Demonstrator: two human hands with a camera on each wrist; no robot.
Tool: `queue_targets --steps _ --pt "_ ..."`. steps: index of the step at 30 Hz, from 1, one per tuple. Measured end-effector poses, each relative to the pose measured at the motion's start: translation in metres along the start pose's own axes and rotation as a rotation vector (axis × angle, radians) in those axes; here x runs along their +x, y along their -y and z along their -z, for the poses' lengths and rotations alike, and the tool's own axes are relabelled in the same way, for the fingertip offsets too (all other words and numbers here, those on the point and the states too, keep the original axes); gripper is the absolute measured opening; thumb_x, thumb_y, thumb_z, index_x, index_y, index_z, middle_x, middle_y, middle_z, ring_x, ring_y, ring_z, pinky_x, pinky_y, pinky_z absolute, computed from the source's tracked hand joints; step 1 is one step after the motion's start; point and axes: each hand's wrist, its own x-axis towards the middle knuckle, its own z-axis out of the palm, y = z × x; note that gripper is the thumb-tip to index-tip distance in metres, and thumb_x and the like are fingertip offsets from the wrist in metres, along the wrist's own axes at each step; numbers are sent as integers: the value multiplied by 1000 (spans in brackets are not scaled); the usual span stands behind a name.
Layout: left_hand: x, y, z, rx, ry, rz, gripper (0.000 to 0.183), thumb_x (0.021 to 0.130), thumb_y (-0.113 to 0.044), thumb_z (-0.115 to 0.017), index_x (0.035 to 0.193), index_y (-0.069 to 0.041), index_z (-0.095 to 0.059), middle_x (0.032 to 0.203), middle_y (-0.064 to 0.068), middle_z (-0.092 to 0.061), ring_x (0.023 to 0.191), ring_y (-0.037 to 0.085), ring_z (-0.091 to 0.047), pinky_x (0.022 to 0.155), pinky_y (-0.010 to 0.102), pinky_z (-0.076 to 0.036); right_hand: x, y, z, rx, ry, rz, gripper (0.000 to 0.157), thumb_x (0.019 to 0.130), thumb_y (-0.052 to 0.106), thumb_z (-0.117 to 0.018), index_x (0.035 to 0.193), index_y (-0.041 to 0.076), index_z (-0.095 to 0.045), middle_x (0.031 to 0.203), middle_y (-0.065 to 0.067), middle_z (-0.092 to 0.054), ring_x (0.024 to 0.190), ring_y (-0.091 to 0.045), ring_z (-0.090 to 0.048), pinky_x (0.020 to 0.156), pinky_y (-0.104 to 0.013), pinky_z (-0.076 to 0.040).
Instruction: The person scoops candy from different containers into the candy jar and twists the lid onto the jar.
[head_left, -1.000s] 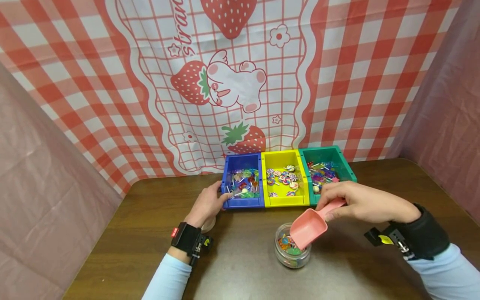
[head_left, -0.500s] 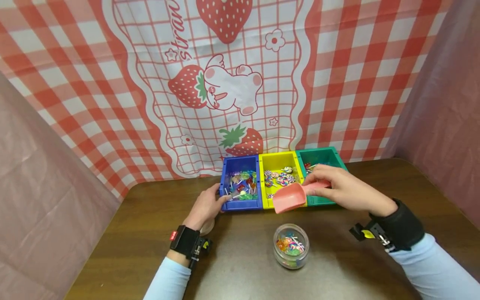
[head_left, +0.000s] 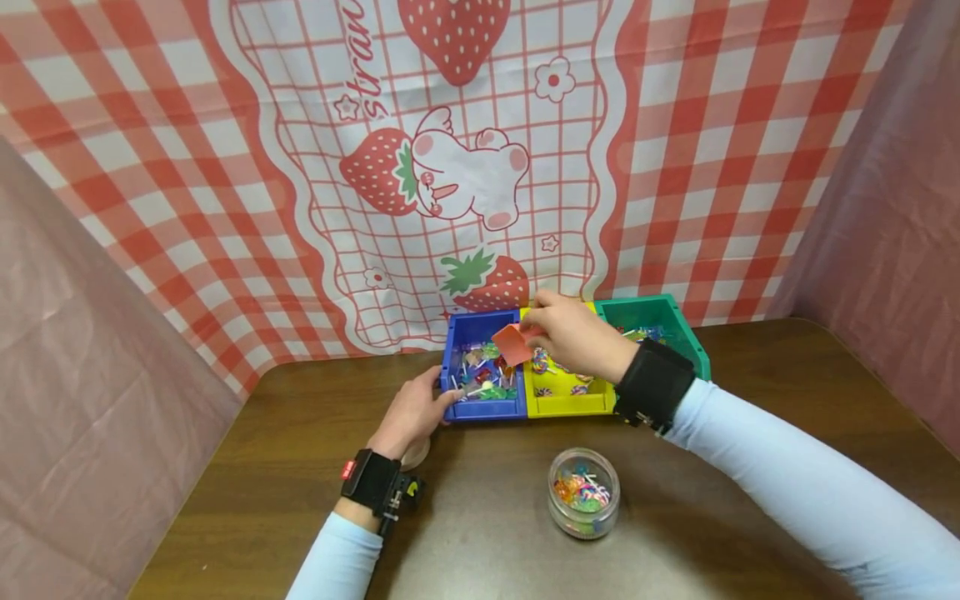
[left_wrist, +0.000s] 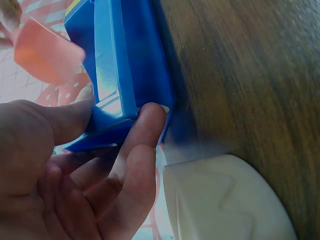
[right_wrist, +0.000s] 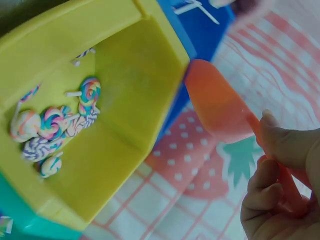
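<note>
My left hand [head_left: 408,412] grips the left front corner of a blue bin [head_left: 489,409], thumb at the wall and fingers along the outside. In the left wrist view, candy inside this bin is hidden. My right hand [head_left: 579,333] holds a pink scoop [head_left: 512,344] by its handle, over the border between the blue bin and a yellow bin [head_left: 570,406]. From the right wrist, the scoop's bowl [right_wrist: 217,102] shows tilted, close to the blue bin's wall. Swirl-patterned lollipop charms [right_wrist: 52,122] lie in the yellow bin; mixed translucent candy charms [head_left: 483,375] fill the blue bin's floor.
A green bin [head_left: 693,342] with more charms adjoins the yellow one on the right. Nearer the front stands a round clear jar [head_left: 584,521] partly filled with charms. Beside my left wrist lies an off-white round piece [left_wrist: 225,200]. A strawberry-print cloth [head_left: 480,167] hangs behind the bins.
The scoop in my right hand has moved from over the jar, up past the green and yellow bins, left to the blue bin. My left hand stays at the blue bin's corner.
</note>
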Motion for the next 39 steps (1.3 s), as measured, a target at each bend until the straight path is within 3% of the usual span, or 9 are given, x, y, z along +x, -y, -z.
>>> queue_targets --steps 5,11,18,21,27,30,39 --pt "1 0 0 7 12 14 56 90 -41 -55 138 -16 -41 97 4 -58 64 14 -58 60 31 -45 24 16 -13 -145 90 39 16 84 17 -65 98 9 -68 85 -3 -43 72 -14 -49 64 -21 -44" --pt "1 0 0 17 3 -19 52 90 -41 -56 134 -15 -45 89 2 -60 60 12 -57 61 32 -45 40 34 -21 -252 195 17 15 83 21 -66 90 8 -69 83 -5 -46 64 -14 -51 63 -22 -46" --pt "1 -1 0 24 -3 -15 54 89 -40 -56 135 -15 -44 93 3 -59 60 12 -57 61 31 -45 48 38 -28 -352 146 24 14 82 15 -67 90 4 -68 95 -13 -53 58 -16 -52 60 -25 -50" --pt "1 -1 0 23 -4 -1 55 89 -40 -56 136 -15 -43 95 4 -58 60 12 -57 61 31 -45 52 33 -34 -307 164 -20 15 83 17 -66 90 3 -68 95 -14 -56 61 -17 -53 62 -27 -50" --pt "2 -1 0 24 3 -8 55 90 -41 -56 137 -15 -43 95 3 -59 60 12 -58 60 31 -44 57 20 -46 -170 255 -166 11 81 16 -63 77 5 -62 80 -9 -51 67 -20 -51 62 -30 -44" --pt "2 -1 0 21 2 -19 55 89 -41 -56 136 -15 -43 92 3 -59 61 13 -58 59 31 -44 54 18 -51 -160 232 -172 15 83 19 -62 76 6 -62 79 -8 -50 69 -21 -51 63 -32 -45" --pt "1 -1 1 34 -4 -37 54 89 -42 -57 133 -14 -46 89 3 -59 58 11 -57 58 30 -44 43 19 -69 -165 182 -146 21 90 23 -57 96 3 -60 86 -12 -47 79 -25 -50 69 -37 -48"
